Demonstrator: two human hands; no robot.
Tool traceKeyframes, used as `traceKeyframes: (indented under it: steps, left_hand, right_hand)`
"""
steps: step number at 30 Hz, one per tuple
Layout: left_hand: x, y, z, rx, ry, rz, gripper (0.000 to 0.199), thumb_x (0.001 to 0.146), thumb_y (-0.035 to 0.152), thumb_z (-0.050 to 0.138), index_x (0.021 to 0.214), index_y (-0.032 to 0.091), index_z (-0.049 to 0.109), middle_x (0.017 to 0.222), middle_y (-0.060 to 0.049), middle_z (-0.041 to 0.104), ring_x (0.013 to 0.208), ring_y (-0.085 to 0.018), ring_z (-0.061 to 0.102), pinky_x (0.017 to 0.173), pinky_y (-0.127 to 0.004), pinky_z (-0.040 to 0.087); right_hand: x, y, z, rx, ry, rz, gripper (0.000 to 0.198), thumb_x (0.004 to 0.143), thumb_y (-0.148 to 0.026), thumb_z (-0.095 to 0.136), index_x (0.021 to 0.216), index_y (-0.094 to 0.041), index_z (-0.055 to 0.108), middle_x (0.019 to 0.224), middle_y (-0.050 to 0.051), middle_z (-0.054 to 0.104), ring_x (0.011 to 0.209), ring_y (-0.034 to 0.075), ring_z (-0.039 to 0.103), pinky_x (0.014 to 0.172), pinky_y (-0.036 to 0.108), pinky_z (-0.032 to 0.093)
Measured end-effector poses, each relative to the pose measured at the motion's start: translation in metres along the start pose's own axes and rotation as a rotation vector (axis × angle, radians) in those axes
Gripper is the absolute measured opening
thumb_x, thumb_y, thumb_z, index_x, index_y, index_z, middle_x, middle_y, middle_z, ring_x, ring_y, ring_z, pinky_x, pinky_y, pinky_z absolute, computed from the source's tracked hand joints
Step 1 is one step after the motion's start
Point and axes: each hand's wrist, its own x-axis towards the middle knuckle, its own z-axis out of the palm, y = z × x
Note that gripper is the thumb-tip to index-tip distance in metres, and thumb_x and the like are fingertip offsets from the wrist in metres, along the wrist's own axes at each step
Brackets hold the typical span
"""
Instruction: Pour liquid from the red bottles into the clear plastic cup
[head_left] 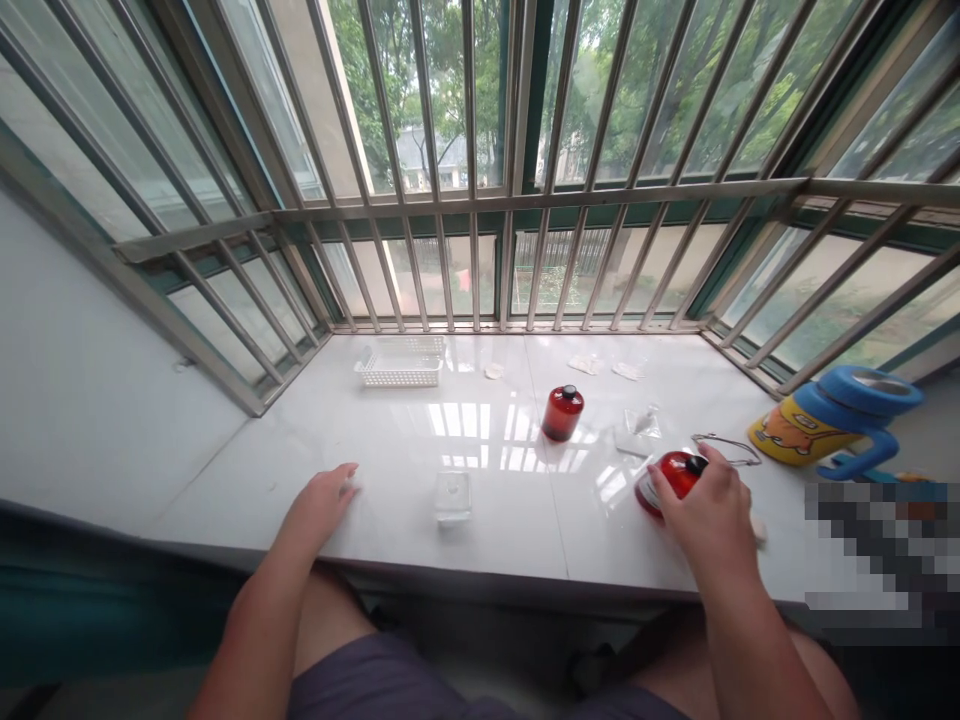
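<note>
From here I see the right hand [709, 500] clamped on the nearer bottle [675, 472]; its smooth sides could slip; the left hand's [321, 508] fingers are apart.

Looks from the head, just behind and above the near edge of the bench [300, 450], forward and down. Faces the far edge and the window [487, 100] beyond. Sits close enough to catch the lap [405, 680], wide enough to take in both far corners.
</note>
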Motion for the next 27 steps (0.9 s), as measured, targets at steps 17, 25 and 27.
traceKeyframes:
  steps: [17,25,27]
  left_hand:
    - [-0.023,0.169,0.021,-1.582,0.144,0.091,0.067,0.087,0.035,0.087,0.145,0.034,0.053,0.122,-0.002,0.063,0.115,-0.017,0.066,0.107,-0.036,0.054]
    - [-0.025,0.166,0.052,-1.518,0.127,0.091,0.053,0.089,0.035,0.086,0.133,0.030,0.057,0.129,-0.006,0.067,0.129,-0.022,0.064,0.112,-0.039,0.051]
    - [-0.024,0.162,0.053,-1.487,0.141,0.097,0.052,0.089,0.037,0.085,0.133,0.029,0.057,0.132,-0.007,0.067,0.131,-0.024,0.064,0.114,-0.042,0.050]
  right_hand:
    - [-0.039,-0.091,-0.030,0.220,0.192,-0.334,0.050,0.100,-0.039,0.069,0.142,-0.022,0.050,0.143,0.020,0.060,0.137,0.038,0.057,0.112,0.061,0.049]
    - [-0.057,-0.101,-0.020,0.350,0.143,-0.438,0.049,0.097,-0.025,0.074,0.142,-0.022,0.054,0.136,0.017,0.065,0.132,0.037,0.062,0.111,0.063,0.051]
    - [-0.060,-0.104,-0.019,0.367,0.126,-0.460,0.049,0.097,-0.023,0.073,0.142,-0.021,0.054,0.135,0.017,0.065,0.131,0.037,0.062,0.111,0.062,0.050]
